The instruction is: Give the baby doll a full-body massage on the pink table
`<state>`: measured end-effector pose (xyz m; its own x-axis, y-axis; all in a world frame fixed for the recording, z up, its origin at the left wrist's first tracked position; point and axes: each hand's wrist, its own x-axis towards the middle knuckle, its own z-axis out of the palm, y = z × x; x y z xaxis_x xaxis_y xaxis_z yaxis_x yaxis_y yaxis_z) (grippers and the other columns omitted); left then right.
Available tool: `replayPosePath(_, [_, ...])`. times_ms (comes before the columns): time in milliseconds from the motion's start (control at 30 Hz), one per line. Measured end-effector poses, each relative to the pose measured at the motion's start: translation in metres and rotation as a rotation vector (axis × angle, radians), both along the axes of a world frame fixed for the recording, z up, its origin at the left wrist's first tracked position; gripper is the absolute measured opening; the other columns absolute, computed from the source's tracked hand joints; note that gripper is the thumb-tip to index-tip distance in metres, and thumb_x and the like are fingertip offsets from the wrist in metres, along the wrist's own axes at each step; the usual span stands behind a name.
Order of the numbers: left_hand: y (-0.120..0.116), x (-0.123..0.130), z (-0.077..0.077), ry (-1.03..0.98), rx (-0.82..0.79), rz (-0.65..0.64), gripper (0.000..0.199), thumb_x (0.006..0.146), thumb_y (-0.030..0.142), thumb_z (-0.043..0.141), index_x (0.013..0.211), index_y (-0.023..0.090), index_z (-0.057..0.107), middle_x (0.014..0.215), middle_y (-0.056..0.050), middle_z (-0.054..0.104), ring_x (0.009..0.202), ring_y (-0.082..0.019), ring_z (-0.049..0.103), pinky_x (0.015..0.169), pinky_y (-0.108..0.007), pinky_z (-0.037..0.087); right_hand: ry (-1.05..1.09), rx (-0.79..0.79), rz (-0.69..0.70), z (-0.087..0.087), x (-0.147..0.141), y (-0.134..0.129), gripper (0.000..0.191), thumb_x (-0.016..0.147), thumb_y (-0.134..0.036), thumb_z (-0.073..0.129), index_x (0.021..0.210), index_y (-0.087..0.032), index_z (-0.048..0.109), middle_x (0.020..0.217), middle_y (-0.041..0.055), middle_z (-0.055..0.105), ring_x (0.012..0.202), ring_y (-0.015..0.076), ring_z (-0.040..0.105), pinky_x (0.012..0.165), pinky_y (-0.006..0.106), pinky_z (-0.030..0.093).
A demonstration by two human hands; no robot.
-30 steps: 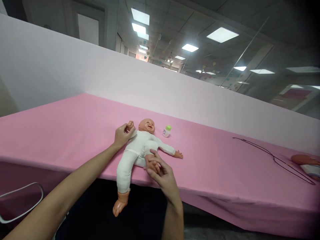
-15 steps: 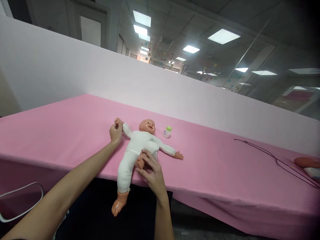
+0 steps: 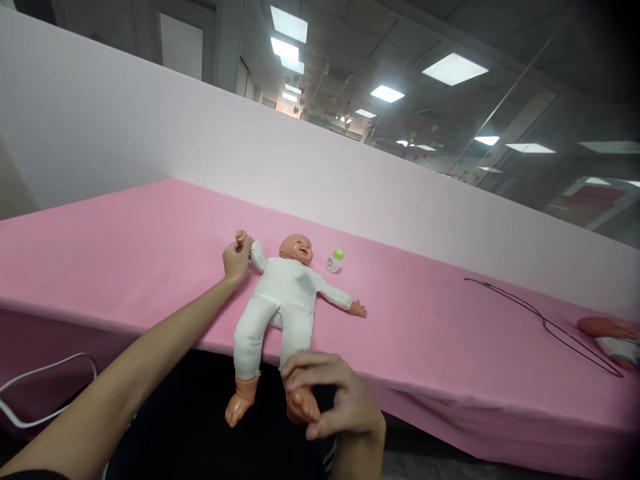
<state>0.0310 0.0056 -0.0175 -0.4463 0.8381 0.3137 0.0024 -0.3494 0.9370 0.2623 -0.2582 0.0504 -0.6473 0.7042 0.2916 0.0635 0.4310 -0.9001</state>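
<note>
A baby doll in white clothing lies on its back on a pink-covered table, both legs reaching past the front edge. My left hand is closed round the doll's wrist, with the small doll hand showing above my fingers. Down by the edge, my right hand curls round the doll's foot on the right side, fingers at the ankle and thumb by the toes. The doll's other foot hangs free. Beside the head stands a small baby bottle with a green cap.
A dark thin cable runs along the table's right part. Near it, at the far right, lies another doll-like figure, partly cut off. A white low wall borders the table's back. A white cable hangs at lower left.
My right hand has moved down toward me with the doll's foot, and the bent leg is now stretched out over the edge. My left hand keeps its hold on the doll's wrist.
</note>
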Motion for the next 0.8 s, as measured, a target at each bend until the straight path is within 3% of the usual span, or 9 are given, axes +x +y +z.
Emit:
replayPosePath(67, [0.006, -0.003, -0.003, -0.094, -0.124, 0.05, 0.044, 0.092, 0.057, 0.059, 0.068, 0.021, 0.062, 0.066, -0.004, 0.064, 0.062, -0.019, 0.059, 0.056, -0.028, 0.043, -0.076, -0.009, 0.058, -0.002, 0.011, -0.002, 0.05, 0.075, -0.052, 0.092, 0.115, -0.024, 0.085, 0.111, 0.0103, 0.079, 0.098, 0.0249, 0.075, 0.093, 0.037, 0.059])
replayPosePath(133, [0.005, -0.002, -0.003, -0.092, -0.127, 0.064, 0.044, 0.092, 0.058, 0.058, 0.068, 0.021, 0.062, 0.065, -0.004, 0.064, 0.063, -0.019, 0.06, 0.056, -0.028, 0.042, -0.032, 0.009, -0.01, -0.008, 0.017, -0.001, 0.046, 0.074, -0.052, 0.092, 0.111, -0.024, 0.086, 0.107, 0.0101, 0.08, 0.095, 0.0257, 0.075, 0.091, 0.038, 0.06])
replayPosePath(267, [-0.016, 0.007, 0.006, 0.221, 0.178, -0.057, 0.036, 0.093, 0.052, 0.061, 0.073, 0.021, 0.061, 0.066, 0.0, 0.06, 0.062, -0.016, 0.054, 0.061, -0.028, 0.042, 0.264, 0.04, -0.361, -0.021, 0.013, 0.01, 0.039, 0.082, -0.054, 0.084, 0.107, -0.025, 0.084, 0.112, 0.0118, 0.079, 0.089, 0.0281, 0.075, 0.081, 0.043, 0.063])
replayPosePath(400, [-0.036, 0.013, 0.013, 0.667, 0.416, -0.256, 0.035, 0.086, 0.048, 0.071, 0.068, 0.023, 0.054, 0.064, 0.001, 0.055, 0.061, -0.016, 0.049, 0.063, -0.029, 0.039, 0.338, 0.002, -0.708, -0.041, -0.008, 0.04, 0.041, 0.084, -0.054, 0.082, 0.107, -0.02, 0.08, 0.128, 0.0152, 0.073, 0.08, 0.0221, 0.072, 0.066, 0.033, 0.061])
replayPosePath(467, [-0.039, 0.012, 0.014, 0.727, 0.435, -0.27, 0.038, 0.085, 0.049, 0.071, 0.066, 0.023, 0.051, 0.063, 0.001, 0.053, 0.061, -0.016, 0.048, 0.063, -0.03, 0.038, 0.409, -0.032, -0.794, -0.051, -0.016, 0.056, 0.046, 0.087, -0.058, 0.077, 0.111, -0.018, 0.075, 0.131, 0.0164, 0.071, 0.068, 0.0159, 0.067, 0.061, 0.03, 0.058])
replayPosePath(567, [-0.035, 0.011, 0.012, 0.634, 0.379, -0.236, 0.04, 0.087, 0.05, 0.069, 0.065, 0.023, 0.048, 0.062, 0.002, 0.052, 0.059, -0.016, 0.048, 0.062, -0.03, 0.037, 0.549, -0.077, -0.891, -0.054, -0.016, 0.061, 0.048, 0.093, -0.061, 0.07, 0.113, -0.017, 0.07, 0.133, 0.0172, 0.07, 0.06, 0.0124, 0.063, 0.053, 0.027, 0.052])
replayPosePath(633, [-0.03, 0.012, 0.01, 0.504, 0.312, -0.193, 0.04, 0.089, 0.05, 0.067, 0.066, 0.023, 0.049, 0.061, 0.002, 0.051, 0.059, -0.015, 0.048, 0.061, -0.03, 0.037, 0.568, -0.093, -0.913, -0.044, -0.008, 0.047, 0.042, 0.094, -0.056, 0.071, 0.109, -0.017, 0.071, 0.133, 0.0168, 0.07, 0.063, 0.0141, 0.066, 0.053, 0.027, 0.052])
replayPosePath(700, [-0.023, 0.012, 0.008, 0.343, 0.244, -0.141, 0.039, 0.091, 0.051, 0.064, 0.067, 0.022, 0.052, 0.061, 0.002, 0.051, 0.059, -0.015, 0.047, 0.06, -0.029, 0.037, 0.533, -0.101, -0.846, -0.029, 0.004, 0.024, 0.034, 0.093, -0.051, 0.075, 0.102, -0.018, 0.073, 0.13, 0.015, 0.072, 0.062, 0.0145, 0.068, 0.053, 0.027, 0.053])
replayPosePath(800, [-0.01, 0.008, 0.004, 0.099, 0.109, -0.046, 0.041, 0.092, 0.052, 0.061, 0.065, 0.022, 0.054, 0.061, 0.001, 0.051, 0.06, -0.015, 0.048, 0.057, -0.028, 0.037, 0.366, -0.11, -0.553, -0.007, 0.016, -0.009, 0.028, 0.089, -0.047, 0.082, 0.1, -0.021, 0.078, 0.123, 0.0117, 0.075, 0.059, 0.0152, 0.07, 0.055, 0.029, 0.057])
